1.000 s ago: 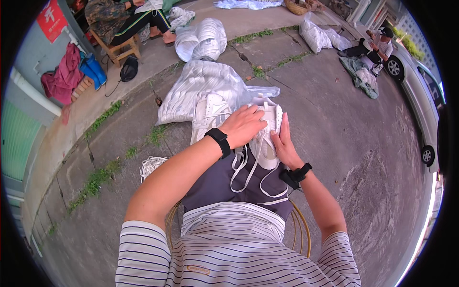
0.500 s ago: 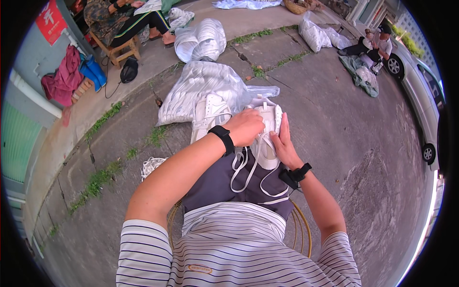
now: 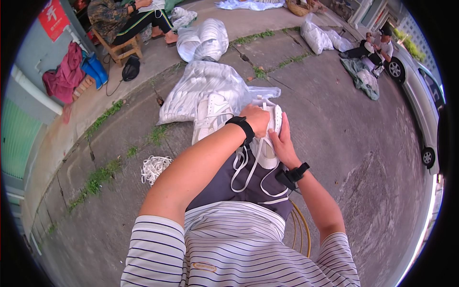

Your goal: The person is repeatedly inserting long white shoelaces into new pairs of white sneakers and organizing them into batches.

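A white sneaker (image 3: 268, 158) rests on my lap, its toe toward me and its loose white laces (image 3: 243, 178) trailing over my dark shorts. My right hand (image 3: 286, 147) holds it by the right side, thumb near the eyelets and fingers along the outside. My left hand (image 3: 256, 119) is curled over the shoe's upper at the lacing; its fingertips are hidden, so what they pinch cannot be made out. Left of this shoe lies a second white sneaker (image 3: 209, 111) with laces threaded, partly behind my left wrist.
A clear bag of stacked white shoes (image 3: 184, 93) lies just ahead. On the ground left sits a bundle of white laces (image 3: 157, 168). More bags (image 3: 315, 36) lie farther off. Two people sit beyond, one near a silver car (image 3: 415, 91). Weeds grow along pavement cracks.
My left hand and forearm have shifted right over the sneaker, uncovering more of the lace bundle on the ground. My right hand stays on the shoe's side.
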